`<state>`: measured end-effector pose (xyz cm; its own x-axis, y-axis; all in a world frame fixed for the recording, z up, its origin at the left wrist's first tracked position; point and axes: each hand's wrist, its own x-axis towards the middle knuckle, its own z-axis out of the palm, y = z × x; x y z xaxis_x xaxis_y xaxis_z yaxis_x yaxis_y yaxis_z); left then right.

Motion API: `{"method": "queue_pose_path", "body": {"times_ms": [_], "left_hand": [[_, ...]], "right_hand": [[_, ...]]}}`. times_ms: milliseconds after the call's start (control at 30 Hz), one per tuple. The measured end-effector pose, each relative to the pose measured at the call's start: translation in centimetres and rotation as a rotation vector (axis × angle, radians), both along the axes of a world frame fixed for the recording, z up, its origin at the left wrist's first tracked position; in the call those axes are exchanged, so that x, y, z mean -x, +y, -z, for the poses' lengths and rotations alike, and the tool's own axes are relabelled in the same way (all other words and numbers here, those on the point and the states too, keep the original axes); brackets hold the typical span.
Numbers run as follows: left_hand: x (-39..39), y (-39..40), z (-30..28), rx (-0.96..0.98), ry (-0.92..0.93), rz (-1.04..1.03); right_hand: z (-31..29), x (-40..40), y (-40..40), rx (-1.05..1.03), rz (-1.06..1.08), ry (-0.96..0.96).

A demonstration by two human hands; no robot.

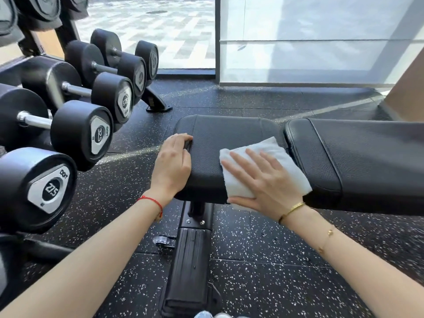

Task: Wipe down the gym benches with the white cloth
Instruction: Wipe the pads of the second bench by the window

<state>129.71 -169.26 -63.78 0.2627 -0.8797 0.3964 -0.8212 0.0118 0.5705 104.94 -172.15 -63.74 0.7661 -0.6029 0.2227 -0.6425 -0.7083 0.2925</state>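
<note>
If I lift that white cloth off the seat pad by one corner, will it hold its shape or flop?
The white cloth will probably flop: it drapes over the front edge of the seat pad, so it looks soft. It lies folded under the flat right hand, so the layers may fall open. It likely slides easily on the smooth pad.

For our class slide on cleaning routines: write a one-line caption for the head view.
Right hand presses white cloth flat on bench seat pad; left hand holds its end.

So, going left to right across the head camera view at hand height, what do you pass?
Dumbbell marked 27.5 → left hand on the seat pad's end → right hand flat on the white cloth → long back pad.
</note>
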Motion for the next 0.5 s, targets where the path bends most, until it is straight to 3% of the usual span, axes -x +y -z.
{"method": "queue_pose_path", "body": {"times_ms": [267,500], "left_hand": [[-0.2,-0.1,-0.1,0.004,-0.025,0.012],[-0.5,0.1,-0.1,-0.022,-0.051,0.053]], "right_hand": [[1.2,-6.1,2.4,0.095,0.077,-0.042],[2.1,0.5,0.8,0.134,0.098,-0.113]]}}
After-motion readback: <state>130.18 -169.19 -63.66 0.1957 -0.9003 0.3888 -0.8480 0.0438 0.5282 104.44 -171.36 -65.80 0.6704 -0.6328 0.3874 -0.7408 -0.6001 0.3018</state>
